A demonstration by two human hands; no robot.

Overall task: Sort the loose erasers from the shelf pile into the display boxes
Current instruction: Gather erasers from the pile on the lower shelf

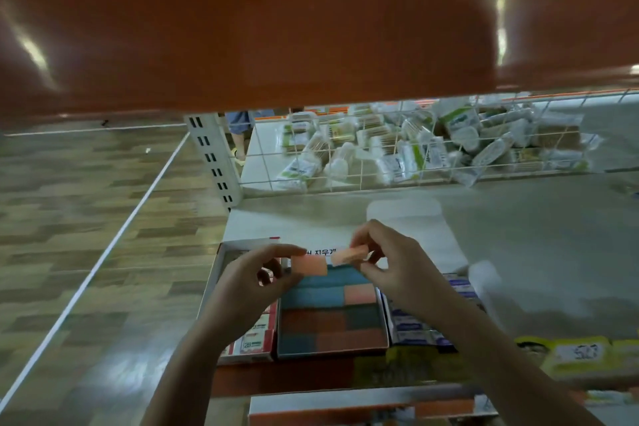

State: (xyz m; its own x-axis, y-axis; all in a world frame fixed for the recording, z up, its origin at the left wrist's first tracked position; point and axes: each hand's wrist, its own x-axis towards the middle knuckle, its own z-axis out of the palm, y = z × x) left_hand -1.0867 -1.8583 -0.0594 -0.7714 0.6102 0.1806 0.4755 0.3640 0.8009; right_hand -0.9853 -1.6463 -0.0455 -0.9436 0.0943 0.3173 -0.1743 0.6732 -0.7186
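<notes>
Mid-sort, the left hand and right hand each pinch a pink eraser above the middle box, which probably needs them laid flat next.

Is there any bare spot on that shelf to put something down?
Yes: the white shelf is bare behind the display boxes, up to the wire divider, and rightwards. The front edge is crowded with boxes, and both hands, left hand and right hand, hover there.

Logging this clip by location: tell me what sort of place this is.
Most likely a shop aisle, probably stationery or a discount store. Open display boxes of coloured erasers sit on a shelf, a wire bin holds packaged goods, and slotted shelving uprights stand over a wood-pattern floor.
</notes>
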